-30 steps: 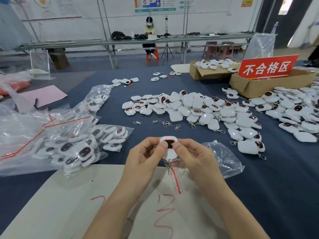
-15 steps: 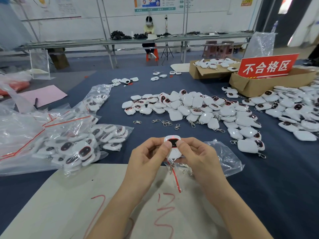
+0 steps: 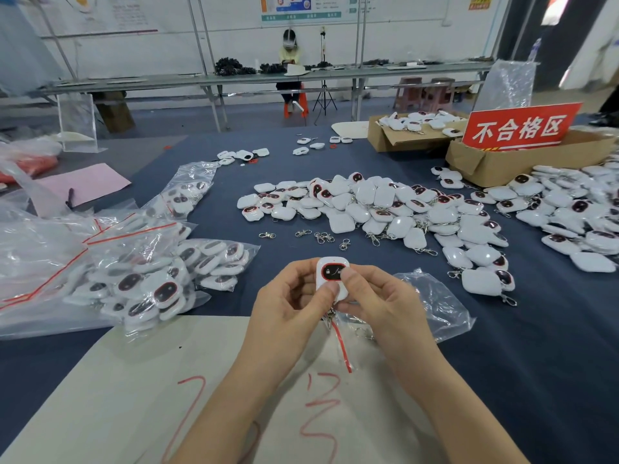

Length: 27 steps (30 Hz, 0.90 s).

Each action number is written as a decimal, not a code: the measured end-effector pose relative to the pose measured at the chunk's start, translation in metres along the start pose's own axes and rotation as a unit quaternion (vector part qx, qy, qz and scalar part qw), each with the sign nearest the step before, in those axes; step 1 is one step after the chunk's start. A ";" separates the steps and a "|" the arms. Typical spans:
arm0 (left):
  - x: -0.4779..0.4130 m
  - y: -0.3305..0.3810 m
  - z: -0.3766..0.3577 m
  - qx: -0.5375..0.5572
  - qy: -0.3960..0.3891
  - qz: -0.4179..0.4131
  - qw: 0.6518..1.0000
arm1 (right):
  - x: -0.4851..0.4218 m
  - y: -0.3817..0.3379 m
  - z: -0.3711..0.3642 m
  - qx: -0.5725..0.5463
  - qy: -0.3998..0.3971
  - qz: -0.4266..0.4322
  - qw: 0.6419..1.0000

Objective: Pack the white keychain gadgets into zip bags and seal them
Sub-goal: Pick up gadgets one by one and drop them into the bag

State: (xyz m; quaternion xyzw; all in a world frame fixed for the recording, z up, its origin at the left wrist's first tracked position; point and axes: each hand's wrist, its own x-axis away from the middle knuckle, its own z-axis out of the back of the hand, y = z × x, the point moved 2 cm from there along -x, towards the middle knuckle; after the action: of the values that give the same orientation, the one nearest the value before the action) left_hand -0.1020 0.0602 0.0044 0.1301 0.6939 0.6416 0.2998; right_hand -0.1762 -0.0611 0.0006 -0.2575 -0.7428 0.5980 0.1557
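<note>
A wide desk (image 3: 552,346) covered in dark blue cloth fills the view from the head camera. Across its middle and right lies a big heap of loose gadgets (image 3: 368,202), small white cases, many showing a dark, red-rimmed window. None of these are bagged yet. On the left sit several filled zip bags (image 3: 140,272) with red seal strips, packed with the same white cases, so part of the work appears done, though by the look of the heap much more is left. Two cardboard boxes (image 3: 485,162) stand at the far right, one with a red sign. A white sheet (image 3: 134,396) with red scribbles lies nearest the person.

An empty zip bag (image 3: 435,309) rests flat on the desk just beneath the right hand (image 3: 382,306), its red strip trailing onto the sheet. It holds nothing that can be made out.

Above that bag, at the centre of the view, both hands hold a single gadget (image 3: 331,272). The grip of the left hand (image 3: 288,313) is a pinch, with the thumb on the lower face and the fingers curled behind. The right grip pinches the other side, its thumb at the edge of the window. The gadget stands upright: its long axis runs up and down, the window faces the person at the top end, and the metal clasp (image 3: 330,314) hangs from the bottom. It is not yet in the bag.
</note>
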 end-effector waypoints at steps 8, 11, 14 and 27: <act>0.001 0.001 0.000 0.020 0.008 0.003 1.000 | 0.000 0.003 0.002 -0.012 -0.018 0.008 1.000; 0.001 -0.001 -0.002 0.014 0.021 -0.008 1.000 | -0.001 0.005 0.002 -0.045 -0.042 0.003 0.998; 0.000 -0.002 0.003 -0.103 0.046 -0.074 0.991 | -0.001 0.005 0.003 -0.012 -0.068 0.034 0.997; 0.002 0.001 0.002 -0.147 0.064 -0.142 0.977 | 0.002 0.001 0.003 0.017 -0.064 0.089 0.994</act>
State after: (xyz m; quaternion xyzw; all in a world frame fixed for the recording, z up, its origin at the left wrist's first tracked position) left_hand -0.1023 0.0635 0.0048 -0.0564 0.6208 0.6949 0.3585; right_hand -0.1794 -0.0627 -0.0011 -0.2811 -0.7153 0.6371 0.0589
